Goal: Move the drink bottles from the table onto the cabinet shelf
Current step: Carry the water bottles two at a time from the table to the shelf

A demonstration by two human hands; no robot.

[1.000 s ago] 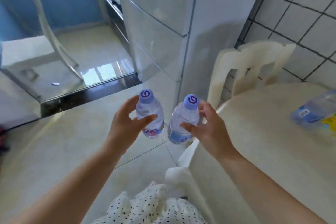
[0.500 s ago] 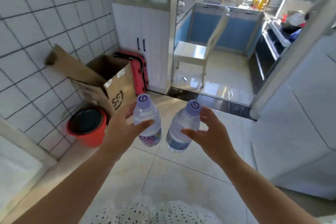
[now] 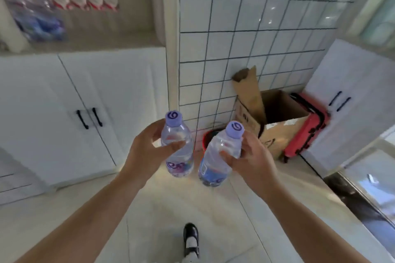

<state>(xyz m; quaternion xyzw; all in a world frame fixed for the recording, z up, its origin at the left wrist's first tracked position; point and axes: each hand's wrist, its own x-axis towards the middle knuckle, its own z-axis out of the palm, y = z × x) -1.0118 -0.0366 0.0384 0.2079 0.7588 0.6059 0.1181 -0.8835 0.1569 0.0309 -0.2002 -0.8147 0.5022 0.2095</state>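
Two clear plastic drink bottles with lilac caps are counted: one (image 3: 179, 147) is gripped by the left hand (image 3: 147, 151) and the other (image 3: 220, 156) by the right hand (image 3: 250, 160), so two hands are seen. Left of the white tiled wall (image 3: 256, 49), on the open beige cabinet shelf (image 3: 85, 40), about five blurred bottles with red-and-white labels (image 3: 85, 0) can be made out; the exact number cannot be told. Two pairs of black door handles are counted, one pair (image 3: 89, 117) left of the wall and one (image 3: 339, 100) right of it. At the foot of the wall, one brown cardboard box (image 3: 275, 121), one red round bucket (image 3: 210, 137) and one red suitcase (image 3: 305, 130) are seen. One black shoe (image 3: 190, 233) is visible below.
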